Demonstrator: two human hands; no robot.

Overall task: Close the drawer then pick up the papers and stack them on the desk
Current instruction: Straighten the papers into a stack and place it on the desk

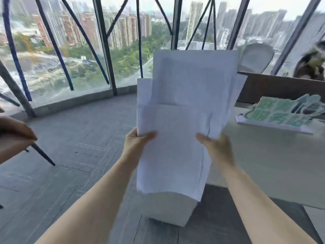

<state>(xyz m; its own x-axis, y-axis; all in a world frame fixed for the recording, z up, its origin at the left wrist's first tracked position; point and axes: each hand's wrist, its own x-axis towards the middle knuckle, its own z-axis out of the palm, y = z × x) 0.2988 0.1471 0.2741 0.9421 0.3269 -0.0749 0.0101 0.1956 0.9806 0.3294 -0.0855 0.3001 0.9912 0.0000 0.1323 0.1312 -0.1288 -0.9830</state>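
Several white papers (pixel 184 111) are held upright in front of me, fanned unevenly, their sheets offset from one another. My left hand (pixel 139 141) grips their left edge, thumb on the front sheet. My right hand (pixel 216 147) grips the right edge the same way. The pale desk (pixel 274 162) lies to the right of the papers, at about the height of my hands. Below the papers stands a white cabinet (pixel 170 208); its drawer front is hidden behind the sheets.
A white tray with green-printed items (pixel 281 115) sits on the desk's far right. A dark wooden partition (pixel 281 87) backs the desk. A brown chair edge (pixel 14 138) is at the left. Grey floor and tall windows lie ahead.
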